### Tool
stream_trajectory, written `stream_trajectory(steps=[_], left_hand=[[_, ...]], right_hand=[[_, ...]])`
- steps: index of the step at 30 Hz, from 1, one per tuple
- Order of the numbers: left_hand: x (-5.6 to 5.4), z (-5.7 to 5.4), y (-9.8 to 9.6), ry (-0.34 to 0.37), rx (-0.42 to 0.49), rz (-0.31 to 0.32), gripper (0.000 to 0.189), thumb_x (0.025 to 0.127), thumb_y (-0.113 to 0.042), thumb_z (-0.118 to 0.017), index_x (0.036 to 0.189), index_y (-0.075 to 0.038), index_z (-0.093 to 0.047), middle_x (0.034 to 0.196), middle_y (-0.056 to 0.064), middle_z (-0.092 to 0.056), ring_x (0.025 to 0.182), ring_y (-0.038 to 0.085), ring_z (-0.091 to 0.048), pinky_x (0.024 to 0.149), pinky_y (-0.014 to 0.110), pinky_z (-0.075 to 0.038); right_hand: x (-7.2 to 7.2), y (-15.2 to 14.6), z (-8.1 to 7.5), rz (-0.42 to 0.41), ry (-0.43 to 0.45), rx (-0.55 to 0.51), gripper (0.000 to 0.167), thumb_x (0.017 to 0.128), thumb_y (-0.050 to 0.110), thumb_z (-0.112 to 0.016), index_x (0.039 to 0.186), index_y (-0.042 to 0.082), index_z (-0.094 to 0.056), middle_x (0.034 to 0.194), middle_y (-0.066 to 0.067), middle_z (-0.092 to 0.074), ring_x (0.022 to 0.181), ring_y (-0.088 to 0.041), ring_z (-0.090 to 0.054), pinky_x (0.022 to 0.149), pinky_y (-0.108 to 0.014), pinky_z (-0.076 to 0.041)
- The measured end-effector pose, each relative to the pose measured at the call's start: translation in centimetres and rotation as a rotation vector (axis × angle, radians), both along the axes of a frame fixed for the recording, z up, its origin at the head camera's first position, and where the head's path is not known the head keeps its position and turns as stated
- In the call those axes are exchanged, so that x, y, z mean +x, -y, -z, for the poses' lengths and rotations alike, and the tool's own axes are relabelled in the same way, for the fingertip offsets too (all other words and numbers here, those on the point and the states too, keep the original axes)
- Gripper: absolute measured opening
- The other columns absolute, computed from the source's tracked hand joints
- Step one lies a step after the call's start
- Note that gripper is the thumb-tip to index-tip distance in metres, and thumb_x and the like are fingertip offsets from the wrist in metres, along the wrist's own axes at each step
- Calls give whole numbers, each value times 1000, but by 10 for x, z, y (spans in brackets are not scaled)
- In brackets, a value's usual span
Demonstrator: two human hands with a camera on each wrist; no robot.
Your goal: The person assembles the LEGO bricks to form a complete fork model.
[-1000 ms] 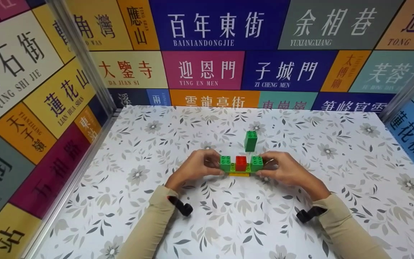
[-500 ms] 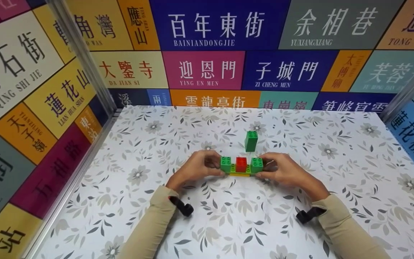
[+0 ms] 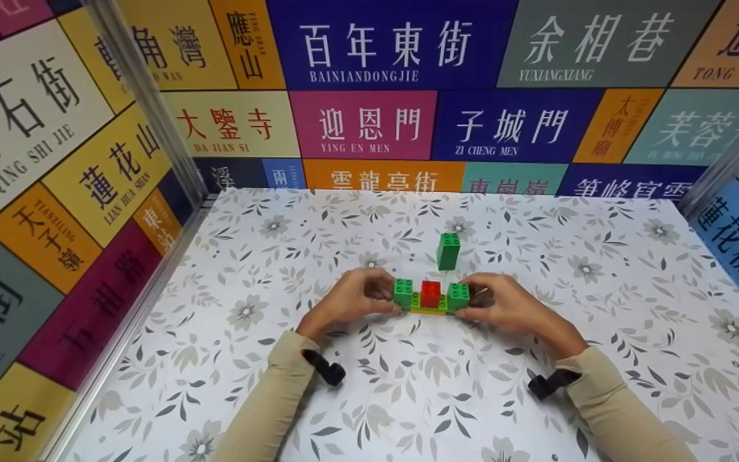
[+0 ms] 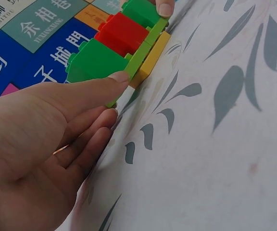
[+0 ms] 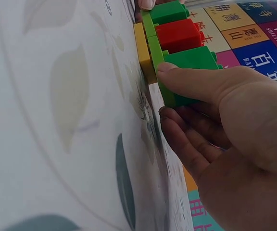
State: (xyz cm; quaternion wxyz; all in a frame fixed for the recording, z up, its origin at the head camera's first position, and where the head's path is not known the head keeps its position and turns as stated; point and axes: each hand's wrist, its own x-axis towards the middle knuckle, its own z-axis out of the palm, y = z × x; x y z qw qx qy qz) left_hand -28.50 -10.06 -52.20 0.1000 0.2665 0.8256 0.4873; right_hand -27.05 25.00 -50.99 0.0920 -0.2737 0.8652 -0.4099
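A built row of toy bricks stands on the patterned tabletop: a green brick (image 3: 402, 292) at the left end, a red brick (image 3: 430, 294) in the middle and another green brick (image 3: 458, 295) at the right. All three sit on light green bricks (image 4: 148, 42), with a yellow brick (image 5: 144, 53) underneath. My left hand (image 3: 351, 296) pinches the left end, its thumb at the light green edge in the left wrist view. At the opposite end, my right hand (image 3: 501, 299) pinches the row between thumb and fingers.
Behind the row a tall green brick stack (image 3: 448, 251) stands upright on the flower-print tabletop (image 3: 433, 410). Walls of coloured sign panels (image 3: 369, 125) enclose the back and sides. Small black cameras are strapped to both wrists.
Both hands keep their hold on the ends of the brick row. The row and the green stack behind it stay nearly in place.
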Motion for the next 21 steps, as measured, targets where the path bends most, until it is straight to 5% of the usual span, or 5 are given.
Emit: stream_trajectory(steps=[21], left_hand=[[0, 2, 0, 30, 10, -7, 33, 84, -26, -95, 111, -23, -78, 105, -3, -78, 98, 15, -74, 91, 31, -62]], right_hand=[[1, 0, -1, 26, 21, 9, 48, 92, 23, -89, 135, 9, -72, 125, -9, -78, 110, -25, -76, 100, -46, -63]])
